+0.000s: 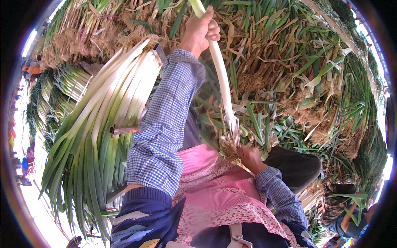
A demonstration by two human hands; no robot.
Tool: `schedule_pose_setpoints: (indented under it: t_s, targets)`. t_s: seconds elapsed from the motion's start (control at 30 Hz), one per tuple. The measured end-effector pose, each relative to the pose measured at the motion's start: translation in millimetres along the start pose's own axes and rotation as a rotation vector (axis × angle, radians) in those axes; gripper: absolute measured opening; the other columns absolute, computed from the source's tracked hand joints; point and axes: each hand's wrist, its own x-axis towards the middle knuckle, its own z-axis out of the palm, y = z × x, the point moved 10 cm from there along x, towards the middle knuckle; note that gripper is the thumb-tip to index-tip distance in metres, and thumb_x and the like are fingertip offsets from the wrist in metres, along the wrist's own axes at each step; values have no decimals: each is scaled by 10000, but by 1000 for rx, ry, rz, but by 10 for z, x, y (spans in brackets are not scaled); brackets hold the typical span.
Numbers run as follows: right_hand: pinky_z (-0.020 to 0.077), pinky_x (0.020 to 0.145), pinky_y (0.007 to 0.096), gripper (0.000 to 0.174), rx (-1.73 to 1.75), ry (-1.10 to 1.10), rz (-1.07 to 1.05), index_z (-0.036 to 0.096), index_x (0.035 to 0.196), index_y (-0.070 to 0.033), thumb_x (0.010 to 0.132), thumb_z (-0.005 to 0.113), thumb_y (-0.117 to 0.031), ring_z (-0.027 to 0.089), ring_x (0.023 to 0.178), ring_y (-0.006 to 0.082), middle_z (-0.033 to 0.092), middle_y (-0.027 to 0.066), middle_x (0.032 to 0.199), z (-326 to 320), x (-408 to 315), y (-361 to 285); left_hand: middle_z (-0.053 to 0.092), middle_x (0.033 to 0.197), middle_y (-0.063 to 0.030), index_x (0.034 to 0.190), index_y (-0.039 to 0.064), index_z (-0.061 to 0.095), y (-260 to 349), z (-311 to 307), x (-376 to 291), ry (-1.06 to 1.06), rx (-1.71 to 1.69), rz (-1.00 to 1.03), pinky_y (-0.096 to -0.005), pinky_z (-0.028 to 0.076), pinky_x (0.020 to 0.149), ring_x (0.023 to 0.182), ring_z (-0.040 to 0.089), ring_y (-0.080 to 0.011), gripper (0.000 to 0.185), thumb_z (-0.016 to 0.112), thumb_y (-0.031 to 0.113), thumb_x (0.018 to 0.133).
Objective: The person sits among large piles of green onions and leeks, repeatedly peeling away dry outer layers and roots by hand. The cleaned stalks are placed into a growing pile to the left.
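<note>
My left hand (pixel 201 32) is closed around the upper part of a long white leek stalk (pixel 222 77), just below where it turns green at the top edge. The stalk hangs down towards my lap. At its lower end, my right hand (pixel 250 158) grips loose, brownish outer leaves (pixel 235 131) peeled down around the stalk. What its fingertips hold exactly is partly hidden. To the left, cleaned leeks (pixel 105 99) with white shafts and green leaves lie side by side on a metal-ended rack (pixel 124 129).
Uncleaned leeks with roots and dry leaves (pixel 263 62) are heaped in front and to the right. Bundled leeks (pixel 73 82) lie at far left. Trimmed green leaves (pixel 291 136) lie by my dark-clad knee (pixel 294 169). Another person's arm (pixel 345 220) shows at lower right.
</note>
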Motion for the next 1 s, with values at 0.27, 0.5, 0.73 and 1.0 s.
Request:
schedule_pose_setpoints:
  t_s: [0.27, 0.5, 0.73, 1.0]
  targets:
    - [491, 580, 498, 240, -336, -520, 385, 660, 920, -124, 924, 547, -335, 649, 648, 362, 662, 190, 843, 355, -681, 721, 345, 567, 19, 763, 127, 436, 357, -517, 526, -42, -141, 82, -267, 296, 407, 442, 339, -109, 316, 514, 330, 992]
    - [455, 969, 423, 627, 617, 143, 227, 505, 1293, 54, 896, 623, -417, 565, 1168, 344, 574, 260, 1244, -950, 897, 162, 329, 575, 43, 768, 143, 427, 226, -452, 410, 27, -153, 65, -232, 285, 406, 441, 323, -80, 301, 518, 321, 993]
    - [508, 840, 414, 690, 985, -293, 323, 351, 1416, -27, 907, 617, -410, 598, 1062, 303, 579, 195, 1211, -158, 982, -212, 368, 577, 43, 802, 83, 471, 397, -346, 79, 187, -34, 75, -196, 339, 405, 464, 354, -71, 321, 590, 348, 939]
    - [505, 658, 464, 285, -346, -679, 290, 583, 1178, -59, 911, 555, -155, 660, 773, 372, 661, 227, 834, 834, -75, 886, 375, 578, 37, 817, 95, 451, 662, -573, 67, 240, 119, 142, -233, 289, 383, 440, 364, -77, 317, 658, 314, 915]
